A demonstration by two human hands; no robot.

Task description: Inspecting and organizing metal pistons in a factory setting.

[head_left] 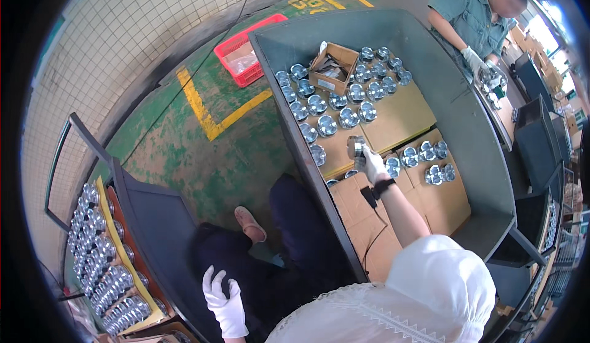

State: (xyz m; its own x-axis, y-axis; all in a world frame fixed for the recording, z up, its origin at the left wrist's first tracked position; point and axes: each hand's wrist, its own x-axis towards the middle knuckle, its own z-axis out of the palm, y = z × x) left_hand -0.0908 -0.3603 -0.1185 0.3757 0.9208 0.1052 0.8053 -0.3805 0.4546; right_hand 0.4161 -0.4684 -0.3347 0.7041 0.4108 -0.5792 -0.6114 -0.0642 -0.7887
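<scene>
My right hand (373, 165), in a white glove with a black band at the wrist, reaches into a large grey metal bin (485, 177). Its fingers are closed around a shiny metal piston (355, 147), held over the cardboard in the bin. Several similar pistons (348, 118) stand in rows on the far cardboard sheet (396, 118). Others (426, 152) are on the nearer cardboard (445, 201), right of my hand. Low at the left, my left hand (226, 303), also white-gloved, hangs beside my legs with fingers loosely bent and apart, holding nothing.
A small open box (335, 67) with dark pieces sits among the far pistons. Behind the bin's left wall is a red crate (249, 51). A grey cart (153, 214) with stacked pistons (104, 257) stands at the left. At upper right, another gloved person (461, 20) handles metal parts.
</scene>
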